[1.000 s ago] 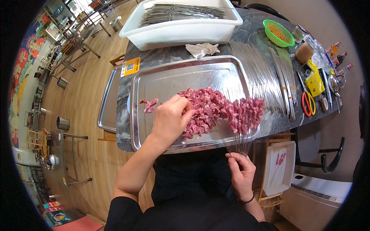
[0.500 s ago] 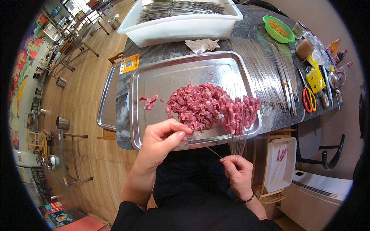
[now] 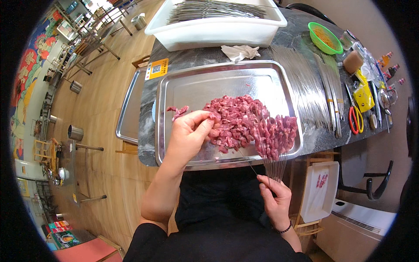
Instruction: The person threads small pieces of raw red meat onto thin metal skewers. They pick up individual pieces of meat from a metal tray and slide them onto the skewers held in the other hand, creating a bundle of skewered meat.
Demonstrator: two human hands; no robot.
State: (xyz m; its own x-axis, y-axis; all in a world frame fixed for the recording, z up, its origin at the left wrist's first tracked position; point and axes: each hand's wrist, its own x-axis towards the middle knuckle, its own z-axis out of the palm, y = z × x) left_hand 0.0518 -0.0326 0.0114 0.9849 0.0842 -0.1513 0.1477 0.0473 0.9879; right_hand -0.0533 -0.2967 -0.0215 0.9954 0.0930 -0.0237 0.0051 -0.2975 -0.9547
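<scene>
A heap of small raw meat pieces [image 3: 235,118] lies in a shallow metal tray [image 3: 187,85]. My left hand [image 3: 190,135] is at the heap's left edge, thumb and fingers pinched on a piece of meat [image 3: 214,117]. My right hand [image 3: 276,196] grips the lower ends of a bunch of thin metal skewers [image 3: 275,168] just off the tray's near edge. Their upper parts carry threaded meat [image 3: 276,135], resting over the right side of the tray. One skewer [image 3: 248,161] sticks out leftward from the bunch, its visible shaft bare.
A white bin [image 3: 218,37] full of skewers stands at the back, a crumpled tissue [image 3: 240,53] before it. Loose skewers [image 3: 303,83] lie right of the tray, then scissors [image 3: 355,118] and a green bowl [image 3: 325,38]. Low at right, a white tray [image 3: 321,192] holds a few meat skewers.
My left hand has moved up to the heap and now pinches a piece of meat. The right hand keeps its grip on the skewers. The whole view has shifted slightly.
</scene>
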